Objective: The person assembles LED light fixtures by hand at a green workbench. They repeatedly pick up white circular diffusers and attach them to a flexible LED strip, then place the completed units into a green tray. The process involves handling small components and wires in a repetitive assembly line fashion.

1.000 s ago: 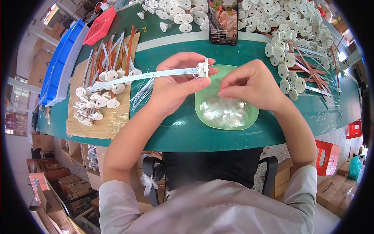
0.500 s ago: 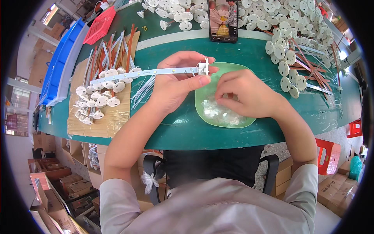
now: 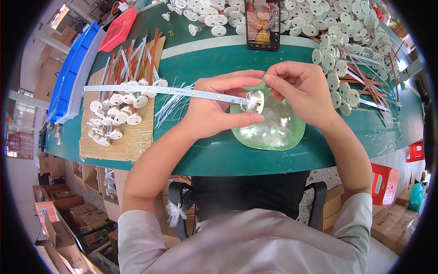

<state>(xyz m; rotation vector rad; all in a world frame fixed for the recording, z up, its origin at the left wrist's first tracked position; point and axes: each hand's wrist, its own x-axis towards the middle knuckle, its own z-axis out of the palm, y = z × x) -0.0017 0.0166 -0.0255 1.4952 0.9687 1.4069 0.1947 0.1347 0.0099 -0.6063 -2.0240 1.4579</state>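
Note:
My left hand [image 3: 206, 112] is closed around a white LED light strip [image 3: 153, 89], near the end that carries a round white cap [image 3: 259, 102]. The strip reaches out to the left, roughly level, with small yellowish LEDs along it. Just right of the cap, my right hand [image 3: 300, 91] is closed in a pinch, its fingertips close to those of my left hand. Whatever sits in that pinch is too small to make out. Below both hands stands a light green bowl [image 3: 299, 134] with many small clear plastic pieces [image 3: 262, 132] in it.
On cardboard [image 3: 137, 148] at left lie several capped strips [image 3: 119, 118]. Thin white wires [image 3: 166, 107] lie beside it. A phone [image 3: 263, 27] stands at the back; white round caps [image 3: 340, 45] are heaped back right. A red basket [image 3: 117, 29] and blue tray [image 3: 70, 75] are far left.
My right hand has risen out of the bowl to beside my left fingertips. My left hand has turned the strip, so the cap now faces down to the right and the strip's far end sits further left.

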